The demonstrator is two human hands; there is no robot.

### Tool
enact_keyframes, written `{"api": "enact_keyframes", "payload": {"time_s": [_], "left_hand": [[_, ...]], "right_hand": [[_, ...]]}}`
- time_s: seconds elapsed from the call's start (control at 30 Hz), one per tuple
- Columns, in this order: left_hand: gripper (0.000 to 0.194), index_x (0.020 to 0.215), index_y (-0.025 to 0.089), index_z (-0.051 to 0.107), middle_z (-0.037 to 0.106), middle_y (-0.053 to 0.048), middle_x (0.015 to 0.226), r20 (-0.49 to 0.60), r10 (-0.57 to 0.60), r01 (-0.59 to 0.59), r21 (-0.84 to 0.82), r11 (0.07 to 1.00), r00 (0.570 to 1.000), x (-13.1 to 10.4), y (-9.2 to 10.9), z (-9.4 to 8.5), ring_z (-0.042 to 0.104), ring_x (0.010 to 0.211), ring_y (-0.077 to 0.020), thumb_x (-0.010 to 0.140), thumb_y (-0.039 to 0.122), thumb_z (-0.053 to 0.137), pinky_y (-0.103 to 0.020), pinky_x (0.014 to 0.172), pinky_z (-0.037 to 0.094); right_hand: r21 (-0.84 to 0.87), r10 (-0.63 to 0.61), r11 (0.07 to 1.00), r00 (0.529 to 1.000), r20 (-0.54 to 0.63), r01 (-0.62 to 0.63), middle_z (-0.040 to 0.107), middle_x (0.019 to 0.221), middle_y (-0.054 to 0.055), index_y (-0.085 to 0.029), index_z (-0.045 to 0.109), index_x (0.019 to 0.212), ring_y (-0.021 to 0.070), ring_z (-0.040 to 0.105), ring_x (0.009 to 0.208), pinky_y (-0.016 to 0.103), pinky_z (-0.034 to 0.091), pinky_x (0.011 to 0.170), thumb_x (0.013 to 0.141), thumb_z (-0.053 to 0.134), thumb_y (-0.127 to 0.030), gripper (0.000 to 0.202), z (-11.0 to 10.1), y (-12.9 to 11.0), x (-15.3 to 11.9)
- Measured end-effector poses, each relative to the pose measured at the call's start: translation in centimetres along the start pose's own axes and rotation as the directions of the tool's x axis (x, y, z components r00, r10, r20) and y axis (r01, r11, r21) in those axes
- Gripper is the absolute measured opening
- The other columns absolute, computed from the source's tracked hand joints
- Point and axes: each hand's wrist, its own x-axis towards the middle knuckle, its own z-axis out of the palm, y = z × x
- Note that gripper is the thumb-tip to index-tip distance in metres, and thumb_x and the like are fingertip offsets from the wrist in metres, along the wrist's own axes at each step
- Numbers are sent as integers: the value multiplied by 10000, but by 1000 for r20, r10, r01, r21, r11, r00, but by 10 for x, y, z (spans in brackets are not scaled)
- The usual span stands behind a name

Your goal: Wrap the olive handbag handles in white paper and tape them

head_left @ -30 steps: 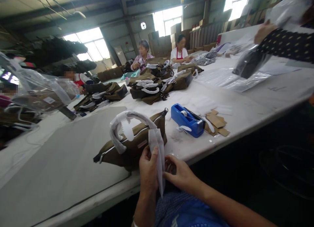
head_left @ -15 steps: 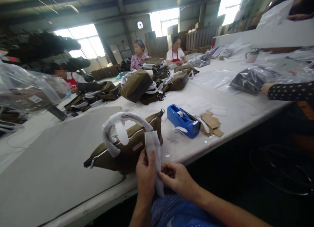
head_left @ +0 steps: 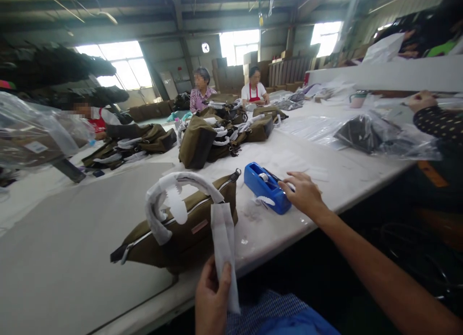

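An olive handbag [head_left: 188, 250] with a zip top and a small label rests tilted near the table's front edge. White wrapping covers its arched handle [head_left: 151, 207]. A folded strip of white wrapping paper [head_left: 223, 229] hangs down at the bag's right end; my left hand [head_left: 213, 291] is closed around its lower part, thumb in front. My right hand [head_left: 306, 192] reaches over the right side of the blue tape dispenser [head_left: 265, 188], fingers stretched and apart. Whether its fingertips touch the dispenser is hard to tell. A white serrated strip [head_left: 265, 200] lies against the dispenser's near side.
Olive bags with white-wrapped handles [head_left: 197, 141] are heaped further back on the table. Clear plastic packaging [head_left: 408, 137] lies at the right, close to a co-worker's dotted sleeve [head_left: 434, 125]. Other people sit across the table. A grey board [head_left: 83, 233] covers the left front.
My right hand has left the paper strip and moved right and up to the tape dispenser. My left hand keeps hold, slightly lower. The co-worker's hand at right has lifted off the plastic-wrapped item.
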Motion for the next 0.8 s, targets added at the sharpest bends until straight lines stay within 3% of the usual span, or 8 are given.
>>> {"api": "enact_keyframes", "payload": {"time_s": [0.13, 0.23, 0.4, 0.5, 0.6, 0.8], "left_hand": [[640, 1096, 162, 718, 763, -118, 1119, -38, 22, -22, 8, 1000, 999, 1, -2, 3, 679, 1131, -328, 668, 625, 824, -406, 1058, 471], [638, 1065, 162, 723, 769, -115, 1080, -42, 31, -29, 36, 999, 999, 4, -3, 2, 687, 1104, -332, 653, 639, 822, -401, 1029, 488], [634, 1048, 164, 730, 768, -119, 1062, -40, 67, -64, 61, 996, 997, 10, -5, -3, 676, 1120, -346, 649, 649, 819, -425, 1059, 471], [640, 1052, 166, 725, 767, -121, 1072, -44, 56, -53, 54, 997, 998, 12, -8, -4, 679, 1113, -343, 648, 654, 818, -421, 1048, 479], [654, 1067, 168, 716, 768, -115, 1072, -48, 15, -13, 44, 999, 999, 11, -11, -2, 685, 1102, -335, 644, 656, 823, -400, 1015, 498], [658, 1100, 166, 703, 777, -97, 1011, -44, -52, 52, -2, 999, 998, 8, -8, 3, 733, 861, -278, 644, 619, 843, -335, 754, 584]], "right_hand": [[92, 57, 993, 986, 159, -72, 767, 1078, 114, -210, 787, 704, 314, 650, 1179, 449, 473, 1063, 845, 641, -393, 274, 7, 26, 21], [183, 82, 975, 973, 217, -123, 757, 1148, 118, -194, 810, 764, 293, 702, 1099, 380, 558, 907, 853, 638, -433, 308, 9, 24, 16], [375, 153, 913, 987, 54, -162, 673, 1322, 132, -179, 810, 826, 298, 649, 1183, 348, 546, 913, 807, 706, -493, 331, -9, 0, 4], [452, 220, 864, 974, 52, -219, 743, 1082, 134, -168, 787, 851, 251, 698, 941, 327, 560, 786, 765, 750, -564, 406, -20, -4, -10], [514, 321, 775, 930, 181, -367, 725, 789, 91, -150, 745, 885, 188, 648, 663, 317, 552, 650, 713, 768, -665, 543, -17, 9, -28], [498, 432, 743, 888, 155, -448, 710, 739, 99, -142, 701, 870, 200, 629, 631, 338, 533, 632, 632, 749, -776, 678, 11, 40, -52]]}}
